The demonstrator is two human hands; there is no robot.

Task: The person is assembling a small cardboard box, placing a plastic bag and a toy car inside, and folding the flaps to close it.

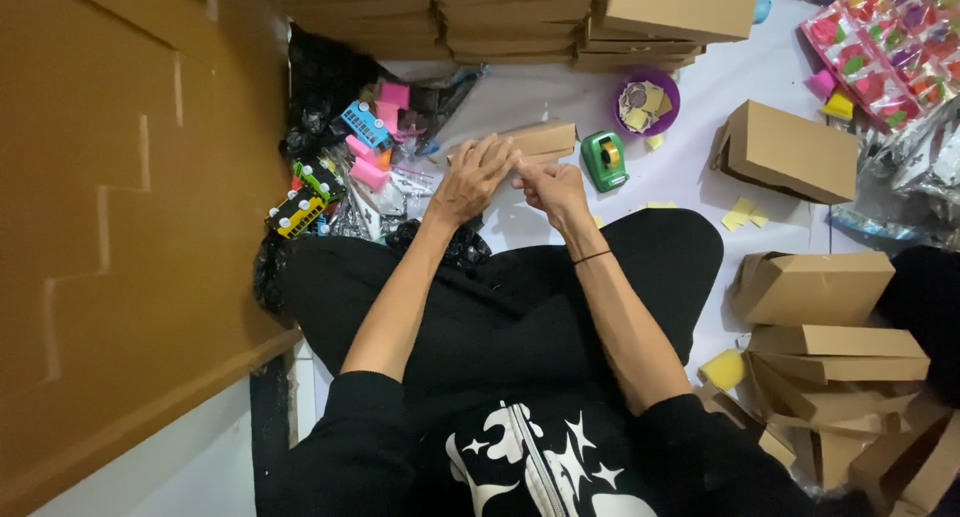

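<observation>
A small brown cardboard box [545,137] lies on the white surface in front of me. My left hand [472,177] rests on its near left end, fingers curled over the edge. My right hand [552,189] pinches the box's near edge just beside the left hand; the fingertips of both hands meet there. A thin black band circles my right wrist. A green tape dispenser [604,160] stands just right of the box.
Colourful toy buses [330,167] in plastic bags are heaped at left beside a large brown cardboard wall [120,227]. Flat box stacks [500,17] line the far edge. A purple bowl [646,102] holds paper pieces. Folded boxes [820,347] pile at right.
</observation>
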